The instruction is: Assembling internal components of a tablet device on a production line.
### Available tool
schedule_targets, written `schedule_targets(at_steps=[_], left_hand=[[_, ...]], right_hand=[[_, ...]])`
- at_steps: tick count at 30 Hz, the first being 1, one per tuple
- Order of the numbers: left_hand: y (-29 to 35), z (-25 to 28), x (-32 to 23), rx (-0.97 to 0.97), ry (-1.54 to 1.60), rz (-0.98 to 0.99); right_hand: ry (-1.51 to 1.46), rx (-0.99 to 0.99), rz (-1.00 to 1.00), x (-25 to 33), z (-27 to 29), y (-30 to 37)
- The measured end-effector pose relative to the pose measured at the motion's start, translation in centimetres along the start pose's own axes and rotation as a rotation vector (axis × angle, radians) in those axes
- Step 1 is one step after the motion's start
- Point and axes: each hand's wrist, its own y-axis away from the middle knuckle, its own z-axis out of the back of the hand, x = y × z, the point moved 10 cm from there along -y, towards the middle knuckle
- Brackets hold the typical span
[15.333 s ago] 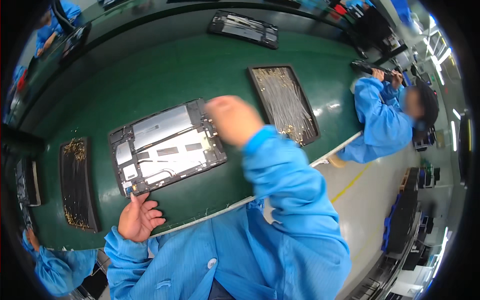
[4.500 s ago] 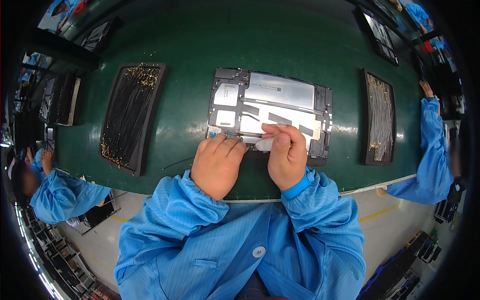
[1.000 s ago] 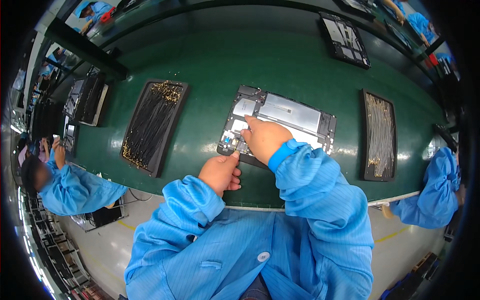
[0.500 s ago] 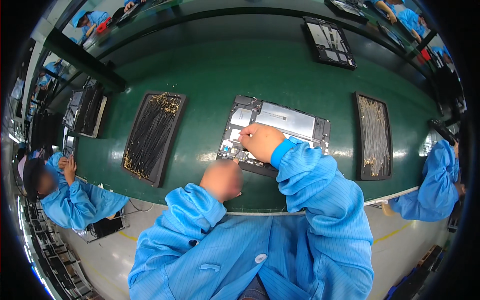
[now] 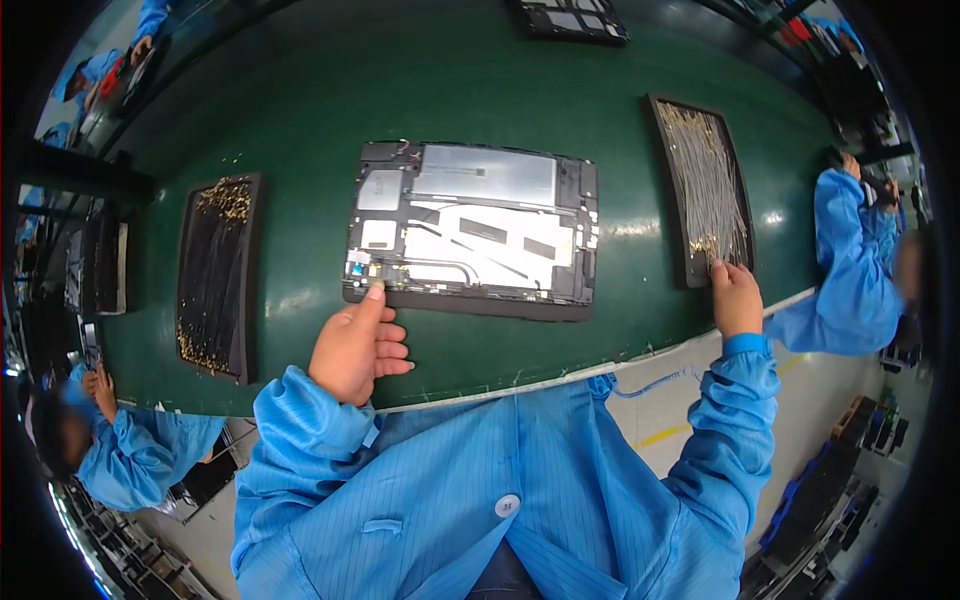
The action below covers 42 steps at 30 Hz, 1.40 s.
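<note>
A tablet with its inside bared (image 5: 480,245) lies on the green table in front of me, showing silver battery panels, black frame and small connectors. My left hand (image 5: 355,345) is at its near left corner, thumb tip on the edge by the connectors, the other fingers apart and holding nothing. Out to the right, my right hand (image 5: 738,300) has its fingertips pinched at the near end of a black tray (image 5: 697,275) of thin grey cables (image 5: 700,180) with gold-coloured ends. Whether a cable is between those fingertips cannot be made out.
On the left stands another black tray (image 5: 250,290) full of black cables (image 5: 212,270) with gold ends. A further opened device (image 5: 575,20) lies at the far side. More dark panels (image 5: 105,262) stand at the left edge. People in blue smocks sit to the left (image 5: 130,450) and right (image 5: 850,240).
My right hand has left the tablet and reached right to the grey-cable tray. My left hand's thumb stays at the tablet's near left corner. The whole view has shifted.
</note>
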Motion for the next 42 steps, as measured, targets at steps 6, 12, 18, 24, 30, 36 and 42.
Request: schedule_targets(at_steps=[6,12,18,24,30,36,42], left_hand=[[0.3,0.1,0.3,-0.016,0.018,-0.019],[0.5,-0.9,0.0,0.013,-0.046,-0.043],[1.4,0.4,-0.5,-0.117,-0.107,-0.170],[0.9,-0.6,-0.6,-0.037,-0.105,-0.194],[1.1,-1.1,-0.5,-0.039,-0.111,-0.209],[2.2,-0.5,0.0,-0.072,-0.119,-0.243],[15.3,-11.8,-4.6,0.215,-1.067,-1.651]], right_hand=[[-0.160,-0.048,-0.351,-0.9,1.5,1.5],[-0.286,-0.013,-0.470,-3.5,0.7,4.3],[-1.110,0.164,-0.659,-2.7,-4.5,6.3],[-0.966,0.199,-0.714,-3.6,-3.8,7.7],[-0.923,0.109,-0.734,-5.1,-3.8,7.1],[-0.917,0.028,-0.657,-2.7,-1.3,8.8],[-1.068,0.428,0.434,16.1,4.1,12.0]])
